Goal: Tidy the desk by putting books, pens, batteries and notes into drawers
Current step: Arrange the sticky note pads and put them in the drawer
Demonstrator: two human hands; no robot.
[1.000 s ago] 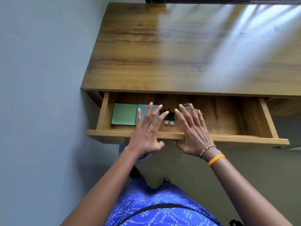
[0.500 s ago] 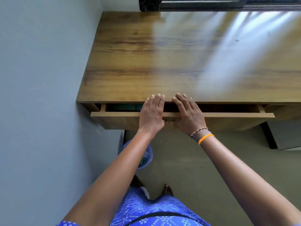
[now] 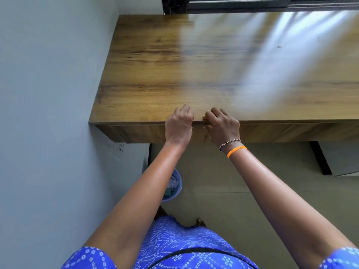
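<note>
The wooden desk (image 3: 194, 65) has a bare top; no books, pens, batteries or notes are in sight. Its drawer (image 3: 139, 133) sits pushed in, the front flush under the desk edge, so its contents are hidden. My left hand (image 3: 178, 125) and my right hand (image 3: 223, 126) are side by side against the middle of the drawer's upper edge. The fingers of both are curled, knuckles at the desk edge, with nothing held in them.
A grey wall runs close along the desk's left side, with a white socket (image 3: 118, 148) below the desk. A blue bin (image 3: 174, 185) with scraps stands on the floor under the desk. A grey unit (image 3: 342, 160) stands at the right.
The drawer went from wide open, showing green notes and batteries, to fully pushed in. Both hands moved forward with it, and their straight fingers have curled at the desk edge.
</note>
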